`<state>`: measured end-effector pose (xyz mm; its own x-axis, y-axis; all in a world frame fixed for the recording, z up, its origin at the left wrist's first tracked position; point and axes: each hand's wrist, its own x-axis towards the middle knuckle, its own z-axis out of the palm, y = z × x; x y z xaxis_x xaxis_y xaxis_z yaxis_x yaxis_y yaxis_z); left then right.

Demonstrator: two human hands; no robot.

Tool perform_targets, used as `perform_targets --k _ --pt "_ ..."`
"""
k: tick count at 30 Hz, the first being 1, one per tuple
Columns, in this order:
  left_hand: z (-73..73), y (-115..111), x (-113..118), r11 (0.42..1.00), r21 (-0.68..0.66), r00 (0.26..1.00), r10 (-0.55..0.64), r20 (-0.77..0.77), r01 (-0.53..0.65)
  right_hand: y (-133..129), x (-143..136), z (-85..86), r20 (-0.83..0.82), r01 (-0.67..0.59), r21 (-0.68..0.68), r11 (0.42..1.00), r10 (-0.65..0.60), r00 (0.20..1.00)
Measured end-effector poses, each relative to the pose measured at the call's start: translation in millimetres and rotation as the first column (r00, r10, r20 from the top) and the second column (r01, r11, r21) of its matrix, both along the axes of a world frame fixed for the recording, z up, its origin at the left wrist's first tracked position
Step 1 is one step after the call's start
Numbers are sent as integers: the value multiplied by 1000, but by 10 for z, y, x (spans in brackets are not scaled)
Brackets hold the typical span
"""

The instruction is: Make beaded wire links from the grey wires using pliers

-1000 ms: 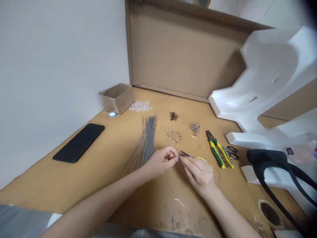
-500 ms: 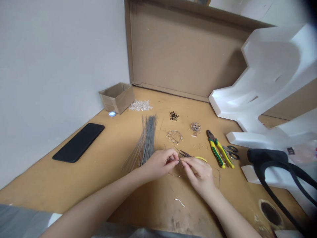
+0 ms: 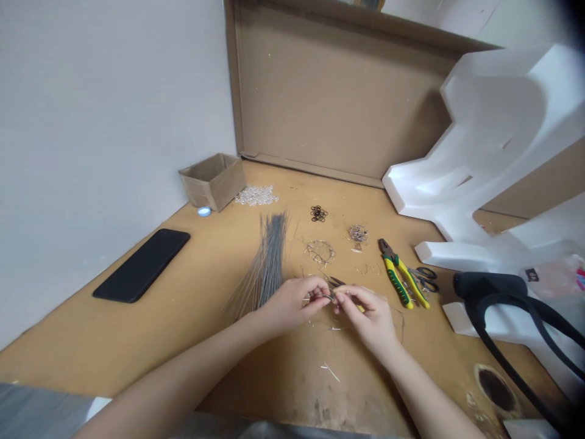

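Note:
My left hand point(image 3: 299, 300) pinches a thin piece of wire point(image 3: 327, 296) above the table. Close against it, my right hand point(image 3: 365, 314) is closed with thumb and forefinger on the same wire. The exact shape of the piece is partly hidden by the fingers. Behind the hands lie fine-nosed pliers point(image 3: 337, 281) with yellow handles, mostly covered by my right hand. A bundle of straight grey wires point(image 3: 272, 259) lies beside my left hand. Just beyond the hands is a loose ring of bent wire pieces point(image 3: 320, 252).
Yellow-green pliers point(image 3: 400, 274) and scissors point(image 3: 425, 277) lie to the right. Farther back are black rings point(image 3: 319, 213), a small metal heap point(image 3: 358, 233), clear pieces point(image 3: 256, 195) and a cardboard box point(image 3: 213, 182). A black phone point(image 3: 142, 265) lies left; white foam point(image 3: 493, 134) stands right.
My right hand has turned slightly and its fingers have shifted at the wire; more of the wire shows between the hands. The whole view has moved a little.

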<state>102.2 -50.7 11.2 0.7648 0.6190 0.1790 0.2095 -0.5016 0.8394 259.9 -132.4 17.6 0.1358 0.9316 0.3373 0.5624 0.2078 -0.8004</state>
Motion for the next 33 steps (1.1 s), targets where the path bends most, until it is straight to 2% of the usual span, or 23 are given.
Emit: perform_targets --k 4,13,17,25,29,33 --pt "-16 20 5 987 -159 998 13 53 -4 0 18 -7 112 9 52 999 -15 994" --pt "-16 29 8 948 -317 996 -2 93 31 -19 45 -10 251 0 94 996 -23 968" --pt "-29 40 18 926 -374 994 -9 105 48 -14 78 -23 394 -86 165 983 14 919" --pt "-55 40 18 934 -355 992 -6 128 52 -27 104 -69 531 -144 227 963 2 847" --pt "-34 29 8 958 -286 995 3 102 26 -43 114 -67 590 -179 221 959 15 807" --pt "-50 29 19 957 -287 996 -7 93 33 -42 145 -45 638 -235 196 952 59 768"
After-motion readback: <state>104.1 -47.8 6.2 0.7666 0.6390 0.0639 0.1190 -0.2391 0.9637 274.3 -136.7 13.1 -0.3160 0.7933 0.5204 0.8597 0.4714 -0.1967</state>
